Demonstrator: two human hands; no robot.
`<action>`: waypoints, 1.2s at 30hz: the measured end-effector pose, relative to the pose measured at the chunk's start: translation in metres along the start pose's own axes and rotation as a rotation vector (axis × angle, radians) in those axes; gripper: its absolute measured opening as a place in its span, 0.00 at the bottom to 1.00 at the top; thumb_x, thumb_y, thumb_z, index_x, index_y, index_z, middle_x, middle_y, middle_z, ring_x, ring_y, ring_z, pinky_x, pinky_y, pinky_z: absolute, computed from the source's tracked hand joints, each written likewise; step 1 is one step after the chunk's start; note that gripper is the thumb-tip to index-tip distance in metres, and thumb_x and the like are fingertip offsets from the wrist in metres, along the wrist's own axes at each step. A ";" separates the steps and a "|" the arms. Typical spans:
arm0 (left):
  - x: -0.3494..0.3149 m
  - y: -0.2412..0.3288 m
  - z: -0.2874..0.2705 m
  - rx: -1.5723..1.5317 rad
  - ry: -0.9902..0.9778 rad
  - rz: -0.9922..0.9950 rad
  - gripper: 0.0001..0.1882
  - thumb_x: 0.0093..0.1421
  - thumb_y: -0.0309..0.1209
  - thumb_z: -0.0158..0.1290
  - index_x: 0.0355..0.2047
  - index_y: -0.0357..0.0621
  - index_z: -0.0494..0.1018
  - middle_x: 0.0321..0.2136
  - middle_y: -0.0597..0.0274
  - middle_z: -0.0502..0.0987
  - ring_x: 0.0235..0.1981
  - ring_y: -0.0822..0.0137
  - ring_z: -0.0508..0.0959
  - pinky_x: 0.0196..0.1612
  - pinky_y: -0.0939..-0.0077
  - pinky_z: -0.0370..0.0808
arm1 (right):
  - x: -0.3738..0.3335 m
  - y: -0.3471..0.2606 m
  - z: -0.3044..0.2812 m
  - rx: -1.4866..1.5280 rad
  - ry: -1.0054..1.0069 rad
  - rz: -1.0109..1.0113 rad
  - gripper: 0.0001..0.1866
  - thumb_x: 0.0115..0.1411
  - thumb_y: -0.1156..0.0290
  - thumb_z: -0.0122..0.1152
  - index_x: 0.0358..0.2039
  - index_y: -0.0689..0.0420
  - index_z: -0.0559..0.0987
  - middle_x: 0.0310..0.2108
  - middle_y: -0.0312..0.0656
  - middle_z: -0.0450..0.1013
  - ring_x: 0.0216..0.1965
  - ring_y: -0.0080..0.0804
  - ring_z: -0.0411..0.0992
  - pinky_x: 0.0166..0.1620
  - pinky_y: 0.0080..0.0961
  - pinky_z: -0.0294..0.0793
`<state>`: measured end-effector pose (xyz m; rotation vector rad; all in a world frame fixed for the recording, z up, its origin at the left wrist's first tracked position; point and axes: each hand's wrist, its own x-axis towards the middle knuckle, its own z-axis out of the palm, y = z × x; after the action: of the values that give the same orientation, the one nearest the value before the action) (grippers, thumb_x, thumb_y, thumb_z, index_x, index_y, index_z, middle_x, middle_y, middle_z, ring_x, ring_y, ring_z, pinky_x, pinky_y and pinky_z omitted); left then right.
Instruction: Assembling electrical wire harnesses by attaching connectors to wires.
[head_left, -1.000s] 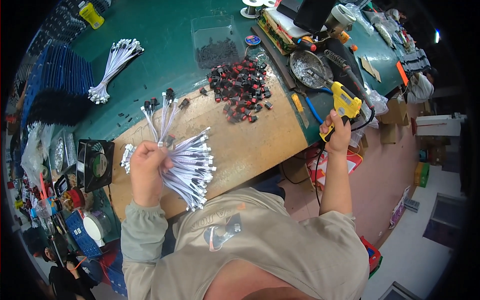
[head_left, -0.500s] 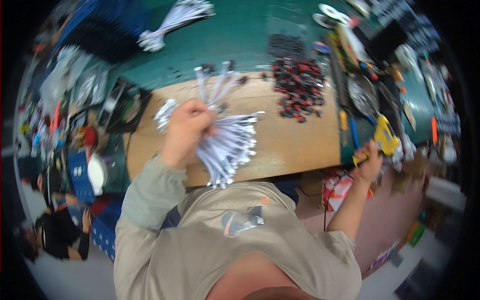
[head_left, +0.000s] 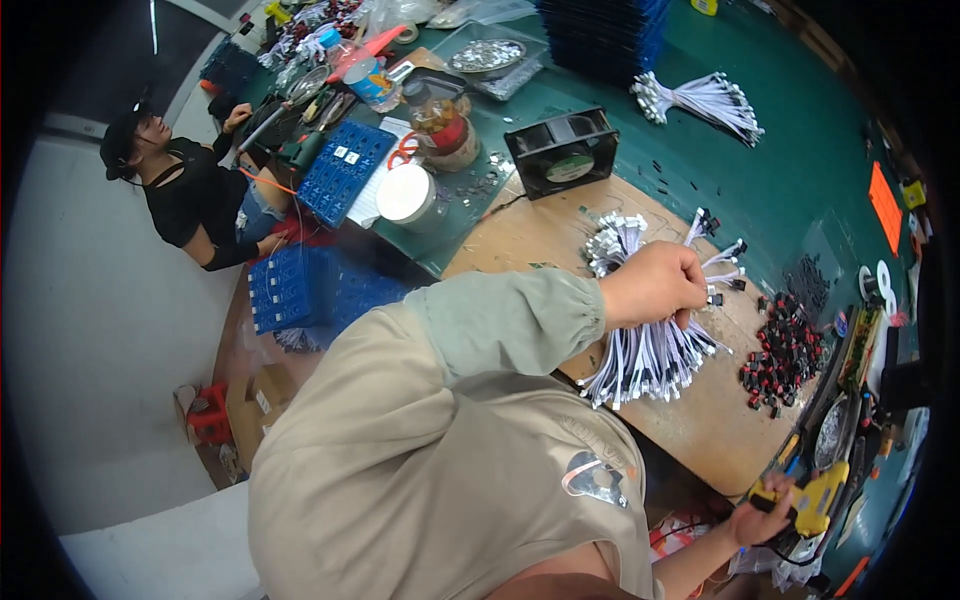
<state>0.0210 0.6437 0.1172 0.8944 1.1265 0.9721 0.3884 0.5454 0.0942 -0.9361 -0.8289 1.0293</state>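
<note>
The left hand (head_left: 655,285) is above the wooden board (head_left: 725,430), which lies along the near edge of the green tabletop (head_left: 790,170). Its grip is bent together, thumb near to the fingers, but I cannot tell if it grasps a cable, because the hand covers this place. Below and around it spreads the bundle of white cables (head_left: 650,370), close to the near edge; some cables with black ends point toward the far side.

The right hand (head_left: 762,515) has its grip clenched around the handle of a yellow glue gun (head_left: 822,497), beside the near edge, toward the right end.

On the right part of the board lies a pile of black and red switches (head_left: 785,350). A black fan (head_left: 563,155) stands at the board's left end, and a second cable bunch (head_left: 705,105) lies farther back.
</note>
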 end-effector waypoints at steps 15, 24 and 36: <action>0.016 -0.006 0.002 -0.026 0.012 -0.095 0.05 0.53 0.26 0.54 0.28 0.36 0.71 0.17 0.61 0.75 0.17 0.75 0.74 0.19 0.85 0.66 | -0.055 0.057 0.093 0.119 -0.322 0.419 0.39 0.46 0.61 0.70 0.55 0.61 0.63 0.19 0.34 0.61 0.20 0.25 0.60 0.24 0.21 0.61; 0.018 -0.006 0.005 -0.008 0.020 -0.111 0.05 0.54 0.25 0.53 0.28 0.36 0.71 0.17 0.60 0.75 0.16 0.76 0.72 0.19 0.85 0.66 | -0.059 0.067 0.089 0.100 -0.254 0.439 0.34 0.46 0.61 0.70 0.50 0.62 0.65 0.19 0.34 0.61 0.20 0.24 0.60 0.24 0.20 0.60; 0.018 -0.005 0.005 -0.009 0.004 -0.121 0.04 0.54 0.24 0.54 0.27 0.38 0.69 0.19 0.60 0.74 0.19 0.73 0.72 0.23 0.83 0.66 | -0.055 0.062 0.095 0.108 -0.315 0.523 0.31 0.45 0.65 0.69 0.47 0.63 0.66 0.19 0.35 0.62 0.21 0.26 0.61 0.24 0.20 0.60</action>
<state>0.0290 0.6587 0.1076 0.8081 1.1654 0.8791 0.2672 0.5302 0.0662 -0.9318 -0.7913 1.6912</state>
